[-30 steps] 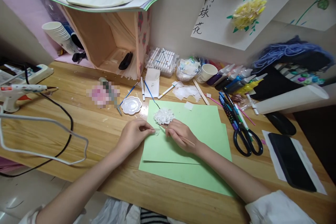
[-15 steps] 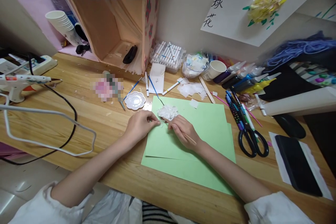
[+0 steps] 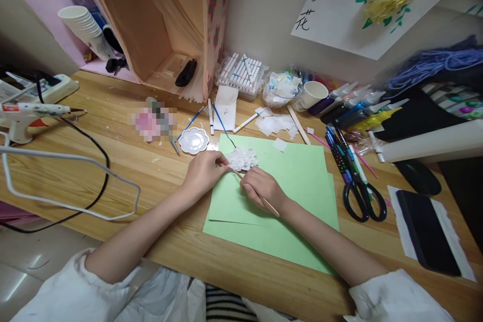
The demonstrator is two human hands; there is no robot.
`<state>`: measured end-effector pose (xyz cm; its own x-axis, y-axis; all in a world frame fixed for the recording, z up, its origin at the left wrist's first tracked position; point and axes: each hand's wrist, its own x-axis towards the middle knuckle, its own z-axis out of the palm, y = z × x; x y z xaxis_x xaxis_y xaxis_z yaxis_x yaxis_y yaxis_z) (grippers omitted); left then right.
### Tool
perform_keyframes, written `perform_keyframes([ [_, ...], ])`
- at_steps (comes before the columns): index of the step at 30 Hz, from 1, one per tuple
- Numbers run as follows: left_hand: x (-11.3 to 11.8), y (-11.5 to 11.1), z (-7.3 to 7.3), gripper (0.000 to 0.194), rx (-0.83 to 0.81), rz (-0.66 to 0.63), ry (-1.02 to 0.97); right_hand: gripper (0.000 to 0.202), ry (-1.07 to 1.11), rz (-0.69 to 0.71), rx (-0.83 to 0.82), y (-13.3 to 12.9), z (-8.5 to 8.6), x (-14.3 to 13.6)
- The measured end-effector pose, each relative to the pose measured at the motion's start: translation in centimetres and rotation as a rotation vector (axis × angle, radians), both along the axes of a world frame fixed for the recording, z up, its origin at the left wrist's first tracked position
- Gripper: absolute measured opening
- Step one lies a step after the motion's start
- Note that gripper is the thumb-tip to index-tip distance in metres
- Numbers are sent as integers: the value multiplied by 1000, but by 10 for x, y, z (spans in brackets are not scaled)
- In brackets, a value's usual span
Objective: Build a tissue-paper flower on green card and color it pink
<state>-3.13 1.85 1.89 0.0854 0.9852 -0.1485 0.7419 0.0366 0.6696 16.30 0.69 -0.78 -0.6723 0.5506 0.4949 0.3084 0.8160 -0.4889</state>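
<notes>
Wooden desk (image 3: 177, 231) before you, two overlapping green sheets (image 3: 302, 244) on it. On their far left part, just beyond your hands, sits a white paper flower (image 3: 244, 159). Your right hand (image 3: 264, 188) grips a slim wooden stick (image 3: 270, 207) slanting toward your left hand (image 3: 206, 170), closed in a pinch; whether that holds anything is too small to tell.

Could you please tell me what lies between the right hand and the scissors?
In the head view, green paper, then a strip of wooden table, lies between the right hand and the scissors.
</notes>
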Motion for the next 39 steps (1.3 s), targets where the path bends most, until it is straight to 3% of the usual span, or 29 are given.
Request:
perform_keyframes([
  [7, -7, 2, 0, 19, -18, -73, -103, 22, -21, -46, -29, 2, -2, -2],
  [18, -2, 0, -4, 15, 29, -43, -124, 26, -86, -61, 21, 4, 1, -9],
  [25, -4, 1, -3, 14, 39, -43, -74, 31, -85, -99, -63, 9, 3, -13],
  [28, -4, 2, -4, 14, 43, -55, -51, 38, -94, -137, -197, 14, 13, -18],
  [33, -4, 3, -6, 14, 65, -76, -38, 47, -39, -347, -630, 24, 38, -35],
  [39, -4, 2, -6, 13, 66, -79, -48, 47, -90, -446, -798, 42, 47, -47],
])
